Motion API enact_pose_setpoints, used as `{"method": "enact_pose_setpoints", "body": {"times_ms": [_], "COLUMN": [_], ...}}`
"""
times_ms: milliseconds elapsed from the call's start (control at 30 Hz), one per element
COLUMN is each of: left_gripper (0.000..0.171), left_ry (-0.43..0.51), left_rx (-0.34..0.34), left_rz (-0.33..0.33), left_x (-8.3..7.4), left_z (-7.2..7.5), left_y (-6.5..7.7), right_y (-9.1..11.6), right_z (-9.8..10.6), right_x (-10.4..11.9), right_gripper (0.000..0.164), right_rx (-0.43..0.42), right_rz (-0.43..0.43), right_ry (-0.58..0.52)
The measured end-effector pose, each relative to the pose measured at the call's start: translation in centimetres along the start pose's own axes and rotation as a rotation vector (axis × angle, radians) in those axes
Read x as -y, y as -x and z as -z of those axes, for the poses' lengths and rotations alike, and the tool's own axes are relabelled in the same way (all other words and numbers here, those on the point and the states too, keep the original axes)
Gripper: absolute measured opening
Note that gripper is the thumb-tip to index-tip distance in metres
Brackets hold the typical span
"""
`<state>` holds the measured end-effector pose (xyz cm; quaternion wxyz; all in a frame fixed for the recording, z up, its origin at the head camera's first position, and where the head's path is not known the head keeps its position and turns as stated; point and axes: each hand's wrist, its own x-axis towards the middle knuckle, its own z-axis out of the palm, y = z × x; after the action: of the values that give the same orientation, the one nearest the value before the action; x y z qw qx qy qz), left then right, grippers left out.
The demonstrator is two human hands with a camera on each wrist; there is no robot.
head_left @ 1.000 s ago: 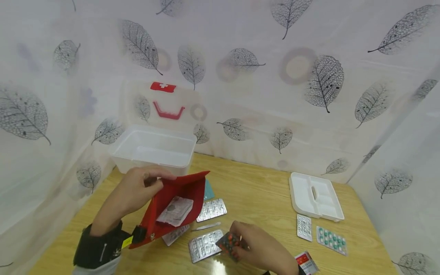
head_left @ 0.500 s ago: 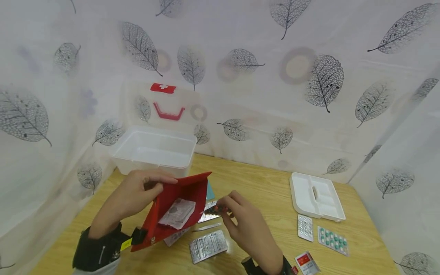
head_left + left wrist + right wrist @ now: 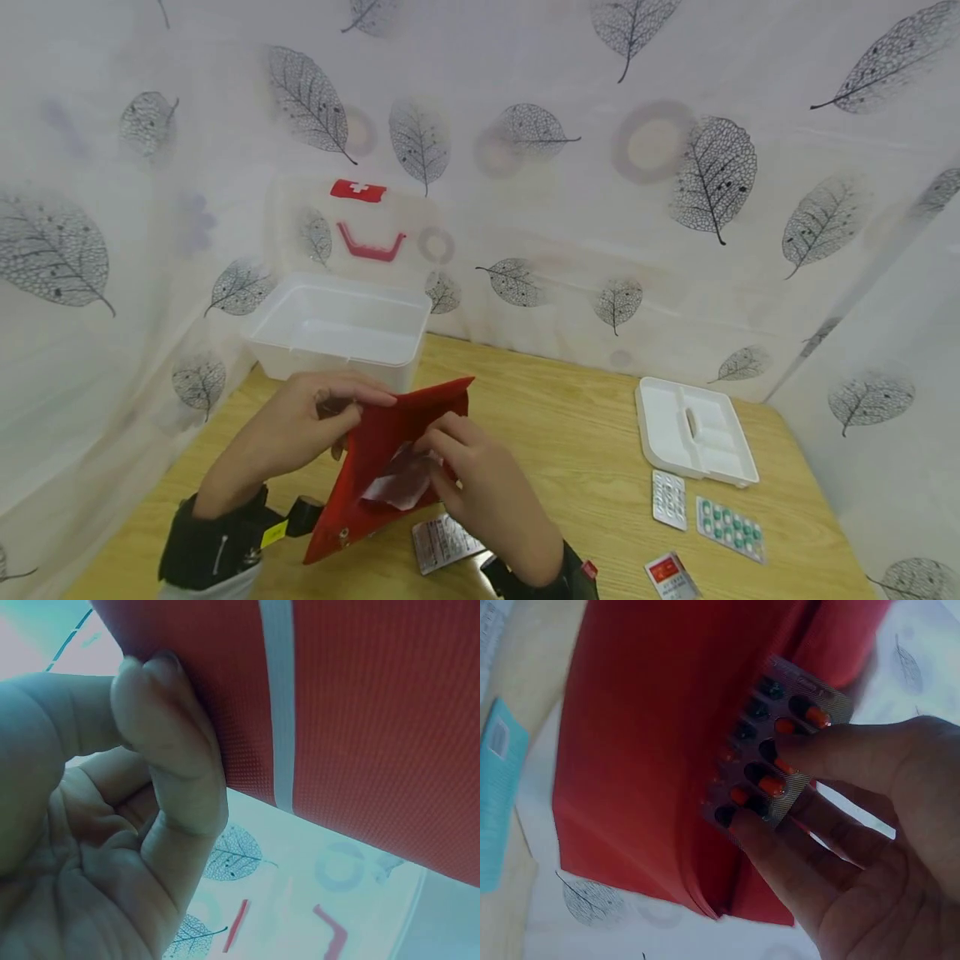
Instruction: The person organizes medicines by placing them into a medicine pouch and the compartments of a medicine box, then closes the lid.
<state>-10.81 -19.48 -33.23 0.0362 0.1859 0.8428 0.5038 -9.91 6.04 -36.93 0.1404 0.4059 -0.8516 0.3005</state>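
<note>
My left hand [image 3: 300, 429] holds a red fabric pouch [image 3: 351, 504] by its upper edge, fingers curled in the left wrist view. The pouch is tilted with its mouth facing me, and a whitish packet [image 3: 396, 485] lies inside. At the mouth is my right hand [image 3: 495, 496], fingertips within the opening. In the right wrist view it pinches a blister pack [image 3: 766, 778] of black-and-orange capsules between thumb and fingers. Part of that pack is behind the pouch's edge there; in the head view the hand hides it.
A white box [image 3: 337, 354] stands behind the pouch. A silver blister pack [image 3: 442, 543] lies below it. On the right are a white divided tray [image 3: 667, 429], another silver blister pack [image 3: 669, 500], a green-capsule blister pack [image 3: 731, 529] and a red-and-white sachet [image 3: 672, 575]. The right wrist view shows a teal packet [image 3: 499, 795].
My right hand has lifted the capsule blister pack from the table area and carried it up and left to the pouch's mouth. The left hand and pouch have shifted slightly right.
</note>
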Motion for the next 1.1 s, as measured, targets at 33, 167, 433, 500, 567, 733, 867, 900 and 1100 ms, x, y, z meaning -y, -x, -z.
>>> {"method": "enact_pose_setpoints", "body": {"times_ms": [33,167,433,500,567,733,867,900,1100], "left_gripper": [0.036,0.039,0.039,0.039,0.039,0.039,0.038,0.038,0.037], "left_ry": [0.004,0.022,0.032,0.025,0.022,0.039,0.037,0.035,0.048], "left_rx": [0.008,0.029,0.041,0.042,0.044,0.057,0.059,0.059,0.049], "left_rz": [-0.003,-0.023,-0.057,-0.065,-0.072,-0.078,-0.09,-0.093,-0.09], "left_x": [0.0,0.0,0.1,0.1,0.1,-0.1,-0.1,-0.1,0.1], "left_z": [0.0,-0.1,-0.3,-0.3,-0.3,-0.2,0.0,0.0,0.1], "left_y": [0.0,0.0,-0.2,-0.2,-0.3,-0.4,-0.4,-0.4,-0.2], "right_y": [0.0,-0.2,-0.1,-0.1,-0.1,-0.2,-0.1,0.0,0.6], "right_z": [-0.3,-1.4,-2.2,-2.4,-2.5,-2.5,-2.2,-2.1,-0.8], "right_x": [0.1,0.2,0.0,-0.1,-0.2,-0.3,-0.3,-0.3,-0.4], "right_gripper": [0.023,0.023,0.021,0.022,0.023,0.027,0.029,0.029,0.036], "right_rx": [0.023,0.095,0.148,0.153,0.159,0.184,0.174,0.166,0.096], "right_rz": [0.006,0.028,0.018,0.025,0.028,0.028,0.018,0.014,-0.031], "right_ry": [0.005,0.027,0.07,0.07,0.067,0.067,0.058,0.05,-0.015]}}
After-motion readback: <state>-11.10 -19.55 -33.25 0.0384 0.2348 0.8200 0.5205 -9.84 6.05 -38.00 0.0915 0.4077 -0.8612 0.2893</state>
